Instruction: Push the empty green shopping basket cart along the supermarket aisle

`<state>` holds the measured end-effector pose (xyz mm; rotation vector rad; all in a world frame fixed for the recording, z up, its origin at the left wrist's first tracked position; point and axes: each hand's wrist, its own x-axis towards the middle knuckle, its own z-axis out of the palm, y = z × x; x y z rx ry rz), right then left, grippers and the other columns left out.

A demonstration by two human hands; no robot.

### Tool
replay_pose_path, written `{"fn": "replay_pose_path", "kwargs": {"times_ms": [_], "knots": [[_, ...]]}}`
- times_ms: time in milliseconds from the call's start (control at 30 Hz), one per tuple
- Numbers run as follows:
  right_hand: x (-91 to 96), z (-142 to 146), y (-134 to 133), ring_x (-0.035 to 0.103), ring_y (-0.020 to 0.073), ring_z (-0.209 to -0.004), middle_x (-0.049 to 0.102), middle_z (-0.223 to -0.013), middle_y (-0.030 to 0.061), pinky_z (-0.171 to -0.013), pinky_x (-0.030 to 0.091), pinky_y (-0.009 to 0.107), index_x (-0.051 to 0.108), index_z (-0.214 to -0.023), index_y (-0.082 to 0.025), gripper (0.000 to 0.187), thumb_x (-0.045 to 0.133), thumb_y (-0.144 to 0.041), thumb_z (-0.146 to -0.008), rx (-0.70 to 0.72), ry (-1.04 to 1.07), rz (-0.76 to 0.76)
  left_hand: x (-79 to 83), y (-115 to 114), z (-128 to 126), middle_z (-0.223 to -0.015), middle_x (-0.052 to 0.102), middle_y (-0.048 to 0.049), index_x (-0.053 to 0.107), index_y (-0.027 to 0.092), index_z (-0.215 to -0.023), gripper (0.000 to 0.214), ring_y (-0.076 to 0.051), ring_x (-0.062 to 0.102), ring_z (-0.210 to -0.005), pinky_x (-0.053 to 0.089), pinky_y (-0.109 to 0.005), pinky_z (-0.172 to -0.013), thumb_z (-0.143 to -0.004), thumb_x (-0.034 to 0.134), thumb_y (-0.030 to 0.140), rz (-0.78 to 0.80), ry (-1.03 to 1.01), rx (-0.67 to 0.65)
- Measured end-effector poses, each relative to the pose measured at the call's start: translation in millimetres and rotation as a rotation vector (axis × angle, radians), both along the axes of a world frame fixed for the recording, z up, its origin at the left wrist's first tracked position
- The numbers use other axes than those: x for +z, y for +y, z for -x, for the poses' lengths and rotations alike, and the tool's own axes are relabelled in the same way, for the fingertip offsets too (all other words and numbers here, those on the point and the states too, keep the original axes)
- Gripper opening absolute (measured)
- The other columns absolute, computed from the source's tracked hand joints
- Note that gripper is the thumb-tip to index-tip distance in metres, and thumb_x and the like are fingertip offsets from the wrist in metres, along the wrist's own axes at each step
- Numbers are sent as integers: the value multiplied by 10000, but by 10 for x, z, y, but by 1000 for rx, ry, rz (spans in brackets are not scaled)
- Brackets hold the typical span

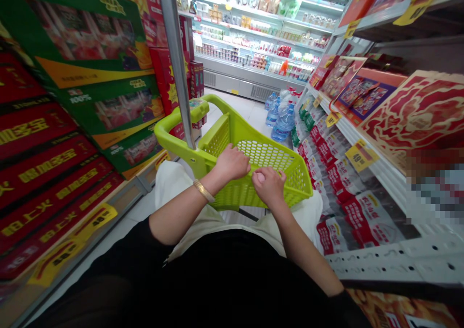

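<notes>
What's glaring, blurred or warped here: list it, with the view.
In the head view, the chiller is brightest; the red cartons at left look smeared; the right-hand shelving tilts, suggesting wide-angle distortion; pixelation hides part of the right edge.

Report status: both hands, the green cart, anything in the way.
Left hand, right hand: both curled at near rim of green cart, grip unclear. Cart upright, handle at left. Possible obstruction: water bottles on floor beyond.

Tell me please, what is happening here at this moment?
Someone's left hand, with a gold bracelet at the wrist, and right hand are both at the near edge of a green shopping cart, fingers curled. Whether they grip it firmly is hard to tell. Stacked boxes stand to the left; large bottles stand on the floor beyond the cart.
</notes>
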<state>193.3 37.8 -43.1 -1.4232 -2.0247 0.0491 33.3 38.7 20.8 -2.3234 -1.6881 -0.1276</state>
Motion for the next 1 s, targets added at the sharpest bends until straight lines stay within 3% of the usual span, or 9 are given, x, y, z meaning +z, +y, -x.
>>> {"fn": "replay_pose_path", "kwargs": {"times_ms": [200, 567, 1000], "knots": [[18, 71, -13, 622, 199, -928, 740, -934, 25, -1078, 218, 417, 737, -873, -248, 160, 588, -298, -900, 42, 12, -17, -4, -9, 10, -974, 784, -139, 785, 155, -1004, 332, -274, 700, -939, 411, -443, -909, -953, 507, 328, -18, -2, -2], [-160, -538, 135, 609, 216, -915, 744, -938, 45, -1079, 252, 454, 740, -864, -232, 227, 548, -350, -886, -165, 18, 29, 51, 51, 79, -964, 783, -129, 779, 167, -982, 332, -260, 693, -945, 401, -408, -869, -938, 527, 379, -21, 25, 20], [-292, -965, 154, 618, 228, -935, 735, -949, 63, -1035, 291, 440, 727, -851, -220, 275, 487, -354, -863, -293, 76, 41, 111, 249, 349, -981, 789, -94, 784, 233, -1042, 369, -236, 692, -948, 390, -382, -873, -939, 478, 412, 5, 109, 23]]}}
